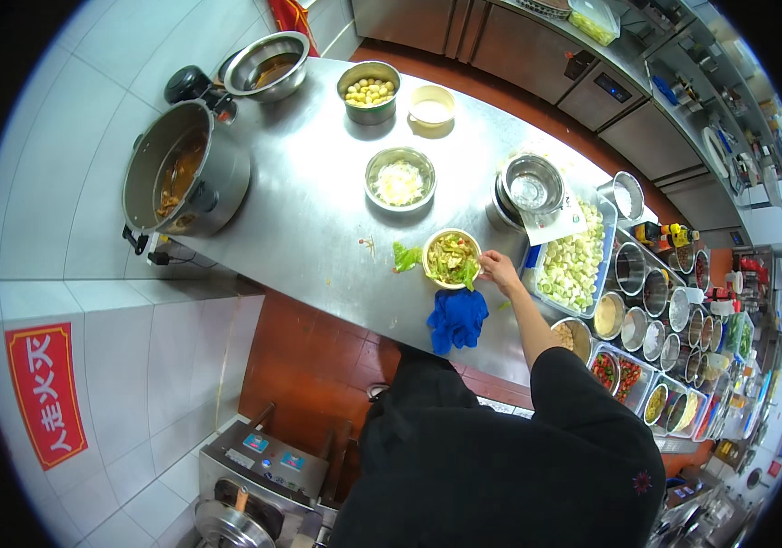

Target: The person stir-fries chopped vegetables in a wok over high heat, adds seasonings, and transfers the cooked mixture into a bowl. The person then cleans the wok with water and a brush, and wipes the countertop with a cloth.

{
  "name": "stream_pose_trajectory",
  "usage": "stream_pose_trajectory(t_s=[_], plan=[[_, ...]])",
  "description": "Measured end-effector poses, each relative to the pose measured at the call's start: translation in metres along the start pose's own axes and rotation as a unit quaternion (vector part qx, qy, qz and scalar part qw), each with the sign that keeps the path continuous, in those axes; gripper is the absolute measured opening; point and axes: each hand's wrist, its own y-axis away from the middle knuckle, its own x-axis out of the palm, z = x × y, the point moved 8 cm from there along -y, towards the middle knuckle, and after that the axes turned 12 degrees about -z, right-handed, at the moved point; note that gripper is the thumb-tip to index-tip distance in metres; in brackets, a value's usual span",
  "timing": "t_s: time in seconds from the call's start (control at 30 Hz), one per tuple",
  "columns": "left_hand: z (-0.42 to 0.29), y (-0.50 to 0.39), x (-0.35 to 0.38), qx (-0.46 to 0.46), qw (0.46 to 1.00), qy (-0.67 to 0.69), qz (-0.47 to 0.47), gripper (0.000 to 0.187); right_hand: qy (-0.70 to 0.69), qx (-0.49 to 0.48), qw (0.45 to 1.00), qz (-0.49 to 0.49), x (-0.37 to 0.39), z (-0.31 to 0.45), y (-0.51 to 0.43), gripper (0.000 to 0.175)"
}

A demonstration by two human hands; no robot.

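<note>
My right hand (497,268) is at the right rim of a cream bowl (452,259) of leafy greens with small red bits; its fingertips touch the rim or a leaf there. My left hand is out of view. A loose lettuce leaf (406,257) lies against the bowl's left side. Just below the bowl, a crumpled blue cloth (458,320) rests by the edge of the steel table (295,226). Above stands a steel bowl of pale shredded food (400,179).
A large pot (219,185) and a steel basin (298,75) stand at left. Farther back are a pot of small yellow balls (370,109) and a pale bowl (432,105). At right, a plastic tub of chopped pale-green vegetable (572,267) adjoins stacked steel bowls (534,185) and many ingredient containers.
</note>
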Motion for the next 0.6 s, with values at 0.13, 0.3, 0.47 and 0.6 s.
stream_pose_trajectory(t_s=[0.13,0.3,0.47,0.6], plan=[[-0.027,-0.014,-0.003,0.020,0.999,-0.024,-0.008,0.013,-0.133,0.035,0.984,-0.110,0.005,-0.007,-0.006,0.018],[-0.054,-0.033,-0.004,0.055,0.997,-0.061,-0.007,0.012,-0.388,0.069,0.903,-0.172,0.052,0.011,-0.050,0.025],[-0.074,-0.057,-0.010,0.102,0.991,-0.084,-0.014,0.012,-0.480,0.074,0.861,-0.150,0.086,0.065,-0.037,0.020],[-0.085,-0.083,-0.016,0.141,0.985,-0.092,-0.023,0.012,-0.262,-0.179,0.939,-0.132,0.047,0.127,0.045,0.018]])
